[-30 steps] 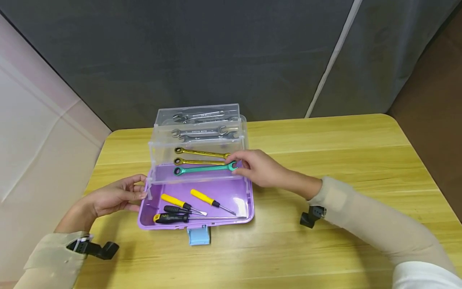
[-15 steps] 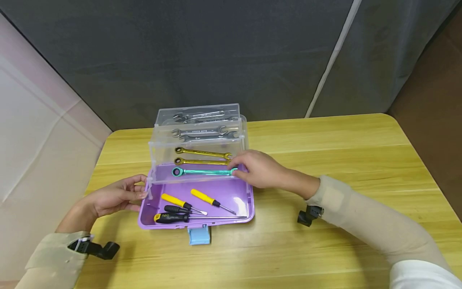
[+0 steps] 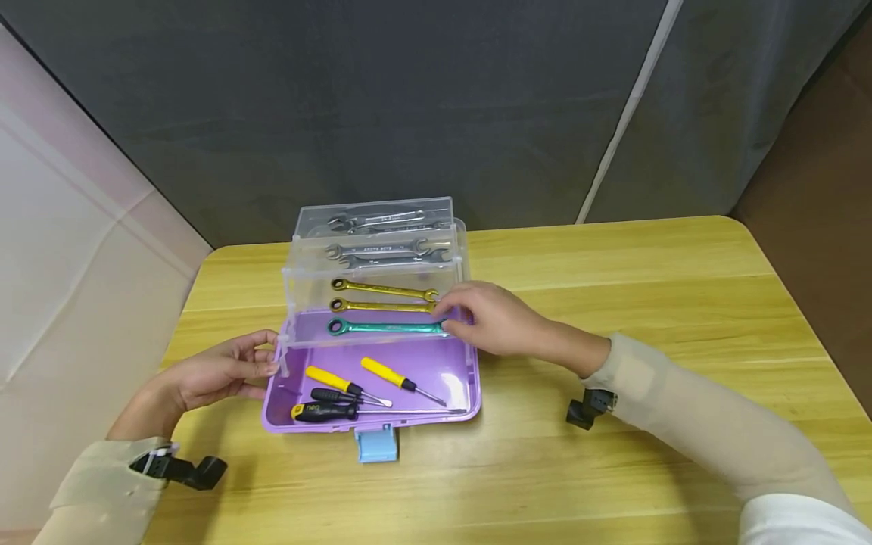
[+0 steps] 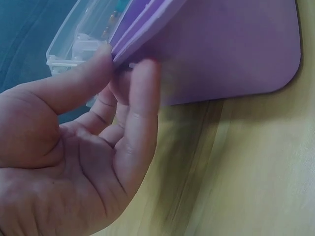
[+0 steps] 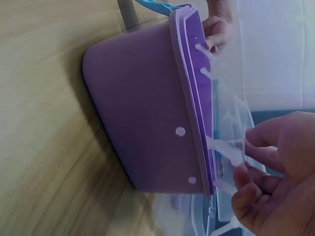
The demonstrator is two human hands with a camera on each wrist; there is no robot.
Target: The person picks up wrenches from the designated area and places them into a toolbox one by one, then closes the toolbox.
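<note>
My left hand (image 4: 83, 147) pinches the rim at the left end of a purple toolbox (image 4: 241, 44) between thumb and fingers. Above the box a clear tray (image 3: 371, 339) is unfolded, and a green ratchet wrench (image 3: 388, 328) lies along its front. My right hand (image 3: 497, 318) reaches over the tray's right end, with thumb and fingertips around the green wrench's right end, which they cover. Behind it lie two gold ratchet wrenches (image 3: 384, 306). In the right wrist view, the curled right hand (image 5: 285, 172) is at the clear tray wall; the wrench between the fingertips is hard to see.
Several screwdrivers (image 3: 327, 411), yellow and black, lie in the box's purple bottom. Silver wrenches (image 3: 378, 248) fill the upper clear trays. A light blue latch (image 3: 376, 444) hangs at the front. The wooden table (image 3: 613, 288) ends at a dark grey curtain (image 3: 409, 98).
The green wrench has come down from a slight tilt to lie flat and level in the front tray, its right end at my right fingertips. My left hand keeps its hold on the rim.
</note>
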